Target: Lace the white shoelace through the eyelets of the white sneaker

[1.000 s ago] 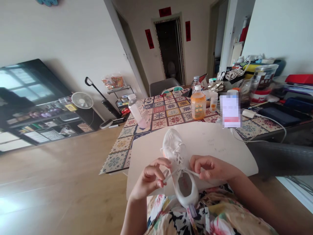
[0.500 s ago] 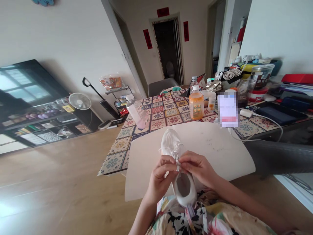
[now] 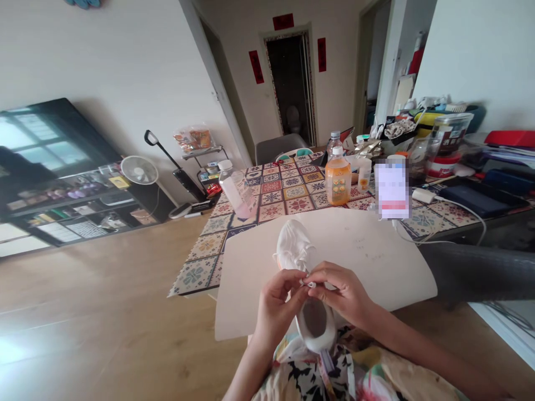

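Observation:
A white sneaker (image 3: pixel 316 338) lies with its toe pointing away from me and its heel against my patterned clothing. Over the tongue, my left hand (image 3: pixel 279 298) pinches a white shoelace (image 3: pixel 311 284) between thumb and fingers. My right hand (image 3: pixel 343 287) grips the same lace from the other side, and the fingertips of both hands nearly meet. A small loop of lace shows between them. My fingers cover the upper part of the shoe opening. Beneath the sneaker spreads a large white sheet (image 3: pixel 251 267).
On the patterned tablecloth (image 3: pixel 292 184) stand an orange drink bottle (image 3: pixel 338 181) and a tilted clear bottle (image 3: pixel 237 192). A blurred-out phone (image 3: pixel 393 189) with a white cable is upright at the right. Jars, papers and a dark pouch crowd the table's right side.
Both hands have turned inward and drawn closer over the tongue. The lace between them now forms a small loop. My view has shifted slightly; the sneaker stays in place.

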Action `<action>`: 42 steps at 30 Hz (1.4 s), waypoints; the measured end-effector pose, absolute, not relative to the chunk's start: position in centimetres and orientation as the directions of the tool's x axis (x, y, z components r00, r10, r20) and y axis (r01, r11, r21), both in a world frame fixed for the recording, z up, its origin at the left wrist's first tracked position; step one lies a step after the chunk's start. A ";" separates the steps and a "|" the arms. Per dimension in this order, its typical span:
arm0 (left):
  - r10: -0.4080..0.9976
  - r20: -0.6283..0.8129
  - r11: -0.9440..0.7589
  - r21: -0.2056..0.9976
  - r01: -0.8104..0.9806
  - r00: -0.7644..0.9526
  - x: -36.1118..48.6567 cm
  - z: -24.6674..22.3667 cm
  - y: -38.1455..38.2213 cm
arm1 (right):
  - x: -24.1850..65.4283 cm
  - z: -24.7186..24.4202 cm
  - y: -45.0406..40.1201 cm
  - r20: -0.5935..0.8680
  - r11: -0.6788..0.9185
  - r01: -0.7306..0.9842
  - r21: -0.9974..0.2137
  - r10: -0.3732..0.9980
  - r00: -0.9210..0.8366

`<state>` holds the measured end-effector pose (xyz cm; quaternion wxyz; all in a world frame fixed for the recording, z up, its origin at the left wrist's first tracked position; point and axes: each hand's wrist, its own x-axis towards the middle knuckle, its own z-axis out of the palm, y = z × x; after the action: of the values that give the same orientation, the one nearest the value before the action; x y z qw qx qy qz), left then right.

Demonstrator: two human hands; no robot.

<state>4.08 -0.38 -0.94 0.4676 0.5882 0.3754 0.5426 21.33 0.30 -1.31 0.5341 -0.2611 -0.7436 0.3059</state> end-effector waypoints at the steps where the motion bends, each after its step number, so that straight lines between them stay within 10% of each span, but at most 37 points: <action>1: 0.948 0.294 -0.289 0.956 -0.058 0.124 3.9 -1.0 -0.2 | 21.3 -1.3 0.3 0.629 0.669 0.066 -0.740 0.724 -0.282; 10: 0.793 0.607 -0.547 0.750 0.373 -0.057 -0.7 1.2 1.0 | 20.9 -1.5 0.2 0.558 0.577 0.010 -0.817 0.795 -0.240; 14: 0.839 0.501 -0.544 0.785 0.295 0.213 1.3 1.5 -0.4 | 21.0 -1.3 0.1 0.600 0.631 0.069 -0.773 0.762 -0.243; 29: 0.826 0.533 -0.563 0.791 0.240 0.183 3.7 0.5 -0.7 | 20.6 -2.1 -0.4 0.476 0.472 -0.062 -0.879 0.871 -0.122; 38: 0.821 0.556 -0.571 0.787 0.233 0.133 3.2 0.0 -0.5 | 21.9 -0.8 -0.4 0.704 0.772 0.293 -0.564 0.635 -0.316; 42: 0.796 0.595 -0.600 0.755 0.263 0.109 3.3 0.1 -0.7 | 21.7 -0.9 -0.2 0.677 0.727 0.275 -0.630 0.687 -0.265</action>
<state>3.28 -0.66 0.12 0.2418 0.7042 0.3760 0.5516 21.72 -0.15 -0.93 0.5198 -0.3123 -0.7701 0.1980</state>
